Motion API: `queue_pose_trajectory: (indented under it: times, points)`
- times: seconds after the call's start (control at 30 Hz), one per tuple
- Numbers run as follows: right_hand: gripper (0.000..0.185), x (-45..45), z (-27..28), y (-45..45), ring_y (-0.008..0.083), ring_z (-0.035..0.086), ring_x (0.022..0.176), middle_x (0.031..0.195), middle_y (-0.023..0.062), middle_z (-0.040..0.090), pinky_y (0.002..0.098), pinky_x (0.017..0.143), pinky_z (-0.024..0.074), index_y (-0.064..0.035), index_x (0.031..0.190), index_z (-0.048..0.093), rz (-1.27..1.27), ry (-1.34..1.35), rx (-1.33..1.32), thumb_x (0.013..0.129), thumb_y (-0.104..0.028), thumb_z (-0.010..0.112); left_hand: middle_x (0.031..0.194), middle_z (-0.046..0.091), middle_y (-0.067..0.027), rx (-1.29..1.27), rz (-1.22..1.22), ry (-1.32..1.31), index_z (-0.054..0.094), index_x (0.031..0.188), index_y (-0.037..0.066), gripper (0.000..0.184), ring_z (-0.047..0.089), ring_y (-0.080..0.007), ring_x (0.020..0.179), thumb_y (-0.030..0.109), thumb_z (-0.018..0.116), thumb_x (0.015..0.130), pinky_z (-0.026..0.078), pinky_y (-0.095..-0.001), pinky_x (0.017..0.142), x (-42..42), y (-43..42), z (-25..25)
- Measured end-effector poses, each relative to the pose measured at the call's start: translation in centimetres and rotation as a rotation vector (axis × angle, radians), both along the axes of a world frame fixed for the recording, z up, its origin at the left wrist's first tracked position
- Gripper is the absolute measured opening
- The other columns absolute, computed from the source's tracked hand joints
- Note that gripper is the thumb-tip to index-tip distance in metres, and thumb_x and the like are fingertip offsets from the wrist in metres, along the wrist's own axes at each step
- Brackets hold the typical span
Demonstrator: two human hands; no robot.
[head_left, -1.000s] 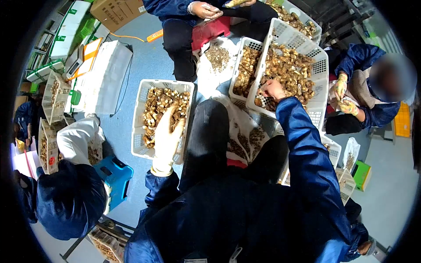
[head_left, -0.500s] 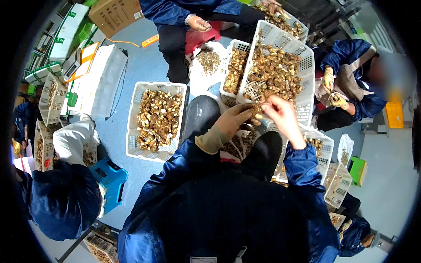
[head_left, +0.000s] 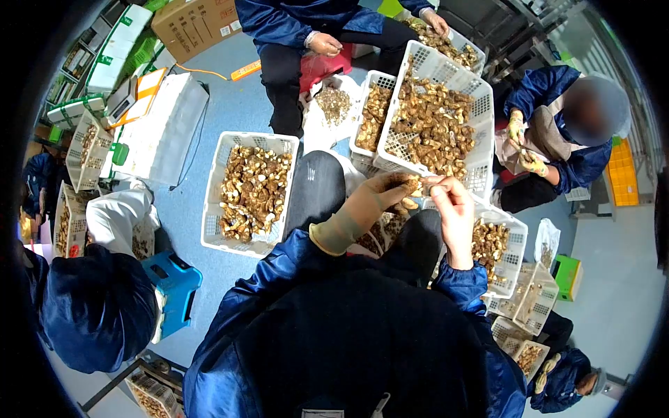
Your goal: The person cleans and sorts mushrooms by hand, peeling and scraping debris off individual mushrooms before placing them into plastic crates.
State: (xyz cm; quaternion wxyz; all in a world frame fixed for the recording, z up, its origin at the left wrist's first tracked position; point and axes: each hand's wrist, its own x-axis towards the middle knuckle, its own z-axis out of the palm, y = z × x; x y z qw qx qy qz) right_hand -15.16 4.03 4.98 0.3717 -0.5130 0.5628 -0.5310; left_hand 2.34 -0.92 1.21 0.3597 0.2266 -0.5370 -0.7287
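My left hand (head_left: 366, 205), in a thin pale glove, is closed around a small brown mushroom (head_left: 416, 185) with a lighter end. My bare right hand (head_left: 454, 209) pinches at the same mushroom from the other side, thumb and forefinger together. Whether it also holds a small tool cannot be made out. Beyond both hands stands a large white basket (head_left: 484, 150) with many brown mushrooms (head_left: 435, 125) in it. To the left on the floor, another white basket (head_left: 209, 209) holds more mushrooms (head_left: 254, 191). Dark scraps lie between my knees, partly hidden by my hands.
A narrower white basket (head_left: 359, 143) stands beside the large one, near a white bag of trimmings (head_left: 333, 104). At right is another mushroom basket (head_left: 514, 258). Co-workers sit ahead, right and left. A blue stool (head_left: 182, 292) and white foam box (head_left: 167, 132) are at left.
My right hand has turned more upright and shifted slightly down, its fingers still at the mushroom. My left hand stays closed on it. The view has shifted slightly.
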Motion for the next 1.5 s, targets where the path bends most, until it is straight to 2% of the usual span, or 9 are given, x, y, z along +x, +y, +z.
queue_pose_trajectory:
  times: [0.07, 0.23, 0.33, 0.47, 0.6, 0.97, 1.1, 1.3, 1.5]
  points:
    - [0.016, 0.4, 0.2, 0.3, 0.0025, 0.038, 0.065, 0.087, 0.0010, 0.061, 0.0191, 0.058, 0.0328, -0.0023, 0.077, 0.054, 0.050, 0.172, -0.028, 0.090, -0.011, 0.058, 0.110, 0.061, -0.0084, 0.025, 0.056, -0.040, 0.052, 0.121, -0.002, 0.033, 0.058, -0.0147, 0.098, 0.011, 0.055, 0.091, 0.047, -0.0276, 0.085, -0.7, 0.4, -0.2]
    - [0.015, 0.4, 0.2, 0.3, 0.0052, 0.046, 0.074, 0.092, 0.0026, 0.062, 0.0203, 0.069, 0.0379, -0.0019, 0.078, 0.055, 0.017, -0.147, 0.017, 0.090, -0.010, 0.058, 0.106, 0.062, -0.0080, 0.101, 0.107, 0.000, 0.053, 0.120, -0.002, 0.035, 0.058, -0.0119, 0.093, 0.010, 0.058, 0.088, 0.048, -0.0258, 0.081, -1.4, 0.8, -1.6]
    - [0.013, -0.1, -0.3, 0.4, 0.0065, 0.052, 0.081, 0.095, 0.0050, 0.064, 0.0215, 0.075, 0.0405, -0.0029, 0.079, 0.055, 0.061, 0.108, 0.040, 0.091, -0.010, 0.056, 0.109, 0.061, -0.0064, 0.098, 0.097, -0.028, 0.052, 0.121, -0.002, 0.035, 0.056, -0.0119, 0.099, 0.006, 0.057, 0.087, 0.045, -0.0267, 0.087, -1.2, 1.1, -1.0]
    - [0.013, -0.7, -0.6, 0.0, 0.0111, 0.056, 0.087, 0.099, 0.0091, 0.065, 0.0249, 0.079, 0.0425, -0.0034, 0.077, 0.054, -0.027, -0.386, 0.082, 0.089, -0.008, 0.057, 0.109, 0.061, -0.0067, 0.046, 0.124, -0.038, 0.052, 0.122, -0.002, 0.038, 0.056, -0.0119, 0.100, 0.003, 0.058, 0.084, 0.045, -0.0273, 0.088, -1.2, 1.0, -1.7]
    - [0.012, -0.4, -1.1, 0.8, 0.0119, 0.056, 0.091, 0.102, 0.0107, 0.065, 0.0251, 0.083, 0.0412, -0.0034, 0.079, 0.056, 0.036, -0.345, 0.127, 0.089, -0.009, 0.059, 0.110, 0.061, -0.0067, -0.080, 0.178, -0.144, 0.051, 0.122, -0.002, 0.039, 0.056, -0.0116, 0.101, 0.001, 0.058, 0.084, 0.045, -0.0264, 0.089, -1.2, 0.7, -2.6]
    - [0.010, 1.0, -1.9, 1.7, 0.0066, 0.054, 0.086, 0.103, 0.0076, 0.063, 0.0220, 0.077, 0.0427, -0.0030, 0.080, 0.056, -0.030, -0.112, 0.021, 0.089, -0.007, 0.060, 0.110, 0.061, -0.0133, -0.253, 0.339, -0.181, 0.053, 0.123, -0.001, 0.043, 0.059, -0.0209, 0.100, 0.000, 0.062, 0.081, 0.047, -0.0298, 0.087, -1.1, 1.4, 0.2]
    - [0.009, 1.9, -1.1, 1.5, 0.0090, 0.059, 0.077, 0.097, 0.0079, 0.065, 0.0198, 0.072, 0.0449, -0.0035, 0.083, 0.056, -0.080, -0.522, 0.070, 0.090, -0.008, 0.058, 0.106, 0.060, -0.0169, -0.453, 0.425, -0.221, 0.052, 0.125, 0.002, 0.050, 0.059, -0.0289, 0.099, -0.002, 0.062, 0.076, 0.047, -0.0328, 0.085, -1.0, 1.8, 0.7]
    - [0.008, 0.2, -2.1, 1.5, 0.0135, 0.063, 0.079, 0.091, 0.0092, 0.065, 0.0240, 0.070, 0.0511, -0.0026, 0.084, 0.056, 0.060, -0.508, 0.171, 0.090, -0.007, 0.056, 0.107, 0.061, -0.0152, -0.749, 0.398, -0.358, 0.050, 0.129, 0.007, 0.056, 0.061, -0.0254, 0.097, -0.005, 0.060, 0.075, 0.048, -0.0314, 0.086, -0.3, 1.4, 1.1]
    - [0.007, -1.4, -3.7, -1.0, 0.0223, 0.066, 0.086, 0.096, 0.0168, 0.065, 0.0296, 0.074, 0.0553, -0.0019, 0.087, 0.056, 0.127, -0.670, 0.264, 0.091, -0.007, 0.053, 0.104, 0.064, -0.0147, -0.477, 0.652, -0.542, 0.056, 0.121, 0.003, 0.039, 0.063, -0.0249, 0.092, 0.006, 0.061, 0.083, 0.049, -0.0328, 0.082, 4.7, -0.8, 0.1]
